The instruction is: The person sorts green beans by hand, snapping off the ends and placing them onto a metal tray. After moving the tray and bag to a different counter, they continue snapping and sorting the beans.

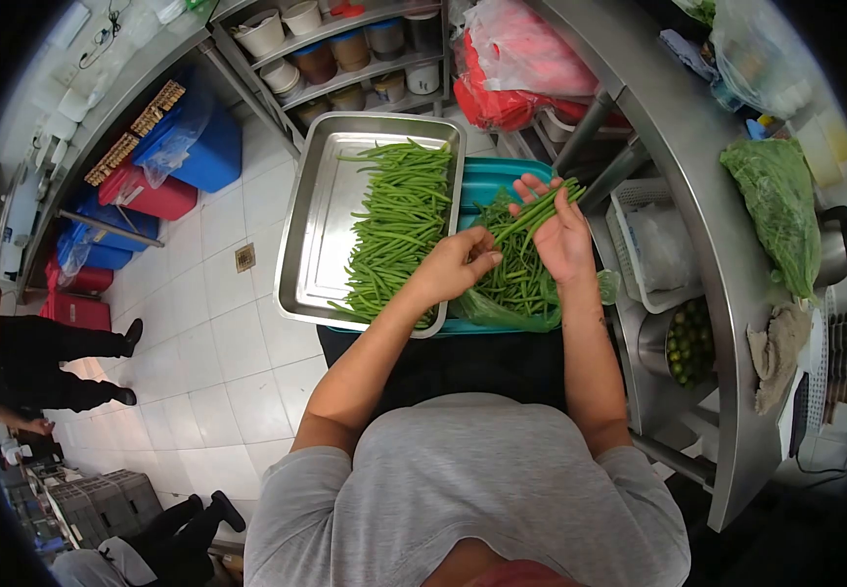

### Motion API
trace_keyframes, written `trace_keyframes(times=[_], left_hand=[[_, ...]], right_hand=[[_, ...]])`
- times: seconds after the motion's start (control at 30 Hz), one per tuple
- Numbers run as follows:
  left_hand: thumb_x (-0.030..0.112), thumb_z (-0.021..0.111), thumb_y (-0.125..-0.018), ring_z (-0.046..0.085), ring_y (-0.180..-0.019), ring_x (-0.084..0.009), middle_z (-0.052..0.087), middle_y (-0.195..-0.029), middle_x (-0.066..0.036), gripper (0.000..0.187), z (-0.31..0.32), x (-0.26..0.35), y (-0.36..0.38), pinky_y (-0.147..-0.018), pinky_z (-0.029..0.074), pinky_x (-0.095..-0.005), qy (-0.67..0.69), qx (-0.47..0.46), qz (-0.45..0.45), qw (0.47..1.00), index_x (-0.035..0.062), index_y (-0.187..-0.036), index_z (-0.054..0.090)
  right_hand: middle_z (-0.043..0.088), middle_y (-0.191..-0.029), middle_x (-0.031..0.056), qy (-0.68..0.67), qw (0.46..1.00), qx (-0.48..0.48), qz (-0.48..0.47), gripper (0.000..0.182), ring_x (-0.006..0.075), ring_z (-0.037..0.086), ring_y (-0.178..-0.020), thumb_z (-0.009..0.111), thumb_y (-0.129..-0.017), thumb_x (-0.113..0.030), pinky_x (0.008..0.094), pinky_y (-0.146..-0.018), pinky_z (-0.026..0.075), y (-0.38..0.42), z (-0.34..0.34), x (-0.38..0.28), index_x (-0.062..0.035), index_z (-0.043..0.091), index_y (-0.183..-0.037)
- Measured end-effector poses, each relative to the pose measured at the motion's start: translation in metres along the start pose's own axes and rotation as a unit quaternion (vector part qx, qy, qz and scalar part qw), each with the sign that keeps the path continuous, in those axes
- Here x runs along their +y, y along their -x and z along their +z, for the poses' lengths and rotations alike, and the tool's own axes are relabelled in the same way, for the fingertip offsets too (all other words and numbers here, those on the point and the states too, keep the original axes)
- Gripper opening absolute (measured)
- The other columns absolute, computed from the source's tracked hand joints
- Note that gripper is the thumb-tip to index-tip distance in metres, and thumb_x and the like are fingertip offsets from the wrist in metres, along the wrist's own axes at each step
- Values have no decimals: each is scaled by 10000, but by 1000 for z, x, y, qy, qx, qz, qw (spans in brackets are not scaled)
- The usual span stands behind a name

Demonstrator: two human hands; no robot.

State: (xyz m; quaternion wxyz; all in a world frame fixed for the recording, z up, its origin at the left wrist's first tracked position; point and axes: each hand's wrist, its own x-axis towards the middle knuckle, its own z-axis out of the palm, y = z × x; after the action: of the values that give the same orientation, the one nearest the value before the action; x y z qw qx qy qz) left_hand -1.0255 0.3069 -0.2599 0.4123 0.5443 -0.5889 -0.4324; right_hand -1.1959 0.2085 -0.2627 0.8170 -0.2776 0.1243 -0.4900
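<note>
My right hand [562, 240] holds a small bunch of green beans [546, 210] between thumb and palm, its other fingers partly stretched out. At the bunch's lower left end, my left hand [458, 262] is closed, thumb and fingertips pinched at the bean ends. Below both hands, more loose green beans [516, 279] lie in an opened green plastic bag [502, 311], over a teal tray [487, 179]. To the left stands a steel tray [321, 225]; a long pile of green beans [399, 230], mostly lying crosswise, covers its right part.
A steel counter [678, 147] with a shelf beneath curves along my right, holding a white basket [653, 245] and a pot of small green fruits [688, 342]. Ahead is a rack of tubs [350, 49]. At left, one person [42, 362] stands; another person [140, 558] is lower down.
</note>
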Motion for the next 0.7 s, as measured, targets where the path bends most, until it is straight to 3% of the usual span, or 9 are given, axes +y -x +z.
trace_keyframes(times=[0.1, 0.2, 0.3, 0.4, 0.5, 0.6, 0.7], left_hand=[[140, 587, -868, 491, -640, -90, 565, -705, -9, 144, 5, -3, -1, -597, 406, -244, 118, 30, -63, 991, -1, -837, 577], [138, 586, -852, 485, -602, -90, 539, -629, -13, 160, 6, -2, 0, -559, 400, -248, 17, 73, -53, 996, -7, -784, 576], [117, 595, -822, 487, -571, -110, 527, -609, -47, 154, 11, -3, -3, -537, 408, -291, -63, 175, -46, 982, -6, -732, 574], [102, 600, -794, 486, -551, -136, 518, -606, -79, 130, 21, -23, -15, -545, 417, -331, -364, 263, 90, 889, -7, -727, 581], [122, 613, -806, 473, -543, -161, 499, -587, -90, 133, 26, -35, -15, -557, 414, -366, -387, 196, 6, 901, -5, -772, 602], [140, 623, -839, 467, -569, -117, 515, -628, -47, 141, 23, -30, -16, -549, 403, -313, -54, 69, -12, 996, 4, -869, 603], [141, 615, -872, 452, -604, -64, 529, -702, 7, 159, 20, -13, -19, -547, 376, -245, 96, 53, -5, 994, 16, -963, 579]], right_hand=[[523, -1187, 177, 9, 1000, 14, -5, 180, 306, 488, -1159, 417, -984, -247, 458, -936, 433, 2, 3, 3, -106, 456, -1088], [544, -1147, 173, 31, 1000, 3, -4, 166, 301, 514, -1124, 414, -987, -228, 451, -930, 437, 5, 9, 9, -95, 447, -1081], [560, -1112, 167, 101, 994, -27, -9, 148, 295, 533, -1095, 407, -990, -209, 442, -924, 443, 7, 15, 19, -87, 440, -1068], [565, -1097, 167, 162, 986, -20, -28, 143, 291, 538, -1089, 406, -991, -208, 432, -925, 447, 13, 30, 21, -87, 434, -1061], [560, -1109, 178, 138, 990, -18, -32, 160, 290, 531, -1101, 411, -990, -230, 425, -934, 444, 13, 40, 13, -93, 428, -1069], [552, -1124, 194, 108, 994, -7, -23, 178, 294, 521, -1115, 414, -989, -252, 424, -947, 436, 10, 34, 5, -98, 420, -1079], [540, -1146, 211, 100, 995, -10, -8, 189, 299, 511, -1127, 416, -987, -264, 421, -961, 425, 9, 26, 7, -103, 415, -1086]])
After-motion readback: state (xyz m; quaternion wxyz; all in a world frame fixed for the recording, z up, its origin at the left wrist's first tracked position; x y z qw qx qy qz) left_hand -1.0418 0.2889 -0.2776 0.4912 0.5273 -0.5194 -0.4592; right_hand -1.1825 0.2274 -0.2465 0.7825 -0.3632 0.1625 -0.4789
